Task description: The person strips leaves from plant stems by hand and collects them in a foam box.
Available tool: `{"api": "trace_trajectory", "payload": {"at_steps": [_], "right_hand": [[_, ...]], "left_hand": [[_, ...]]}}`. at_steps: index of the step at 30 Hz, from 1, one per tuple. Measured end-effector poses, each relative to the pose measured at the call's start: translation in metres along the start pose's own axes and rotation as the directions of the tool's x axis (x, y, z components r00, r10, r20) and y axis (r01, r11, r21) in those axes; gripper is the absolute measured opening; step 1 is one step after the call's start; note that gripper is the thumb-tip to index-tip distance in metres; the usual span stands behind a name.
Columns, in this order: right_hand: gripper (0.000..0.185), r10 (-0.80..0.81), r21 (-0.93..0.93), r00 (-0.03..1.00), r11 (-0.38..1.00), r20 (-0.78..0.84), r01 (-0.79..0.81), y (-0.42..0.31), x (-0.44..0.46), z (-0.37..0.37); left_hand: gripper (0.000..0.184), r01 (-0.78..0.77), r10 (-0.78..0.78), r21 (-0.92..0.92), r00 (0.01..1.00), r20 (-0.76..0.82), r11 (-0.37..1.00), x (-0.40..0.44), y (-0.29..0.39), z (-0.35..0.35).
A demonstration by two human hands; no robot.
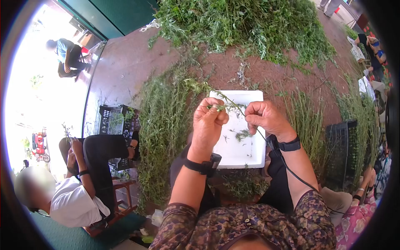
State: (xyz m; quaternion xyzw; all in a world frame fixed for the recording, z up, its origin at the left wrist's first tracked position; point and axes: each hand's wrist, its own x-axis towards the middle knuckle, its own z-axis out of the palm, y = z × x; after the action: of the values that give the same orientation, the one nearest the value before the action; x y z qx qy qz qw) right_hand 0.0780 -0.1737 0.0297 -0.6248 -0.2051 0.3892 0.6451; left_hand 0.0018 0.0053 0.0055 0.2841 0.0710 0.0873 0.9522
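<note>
Above a white tray (225, 160), both hands are raised close together. Fingers of my left hand (211, 116) are closed around a green plant stem (227, 98), whose leafy tip points up and left. My right hand (266, 118), a little to the right, pinches the same stem lower down. Small green leaves stick out between the fingers of my left hand. Inside the tray lie a few loose leaf bits and a small sprig (243, 134). Black bands are on both wrists.
A large heap of green plants (246, 25) covers the floor ahead. More stalks lie left (162, 112) and right (306, 121). Black crates (110, 121) (342, 146) stand on both sides. A seated person (75, 200) is at the left, others are at the right edge.
</note>
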Motion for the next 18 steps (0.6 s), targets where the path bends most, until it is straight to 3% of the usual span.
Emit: {"api": "trace_trajectory", "payload": {"at_steps": [5, 9, 12, 18], "right_hand": [[0.007, -0.01, -0.052, 1.0, 0.999, 0.011, 0.011, 0.001, 0.002, -0.002], [0.008, -0.005, -0.082, 1.0, 0.997, 0.004, 0.005, -0.001, 0.002, 0.001], [0.008, 0.0, -0.081, 1.0, 0.997, 0.017, 0.001, 0.0, 0.003, 0.001], [0.008, 0.007, -0.111, 1.0, 0.994, 0.024, -0.004, 0.001, 0.003, 0.001]], "left_hand": [[0.039, -0.03, 0.02, 0.159, 0.998, 0.067, 0.987, -0.006, -0.004, 0.012], [0.024, -0.032, 0.031, 0.269, 1.0, 0.008, 0.963, -0.006, -0.01, 0.009], [0.013, -0.026, 0.033, 0.253, 0.999, -0.023, 0.967, -0.005, -0.011, 0.006], [0.007, -0.024, 0.04, 0.277, 0.998, -0.049, 0.961, -0.006, -0.007, 0.009]]}}
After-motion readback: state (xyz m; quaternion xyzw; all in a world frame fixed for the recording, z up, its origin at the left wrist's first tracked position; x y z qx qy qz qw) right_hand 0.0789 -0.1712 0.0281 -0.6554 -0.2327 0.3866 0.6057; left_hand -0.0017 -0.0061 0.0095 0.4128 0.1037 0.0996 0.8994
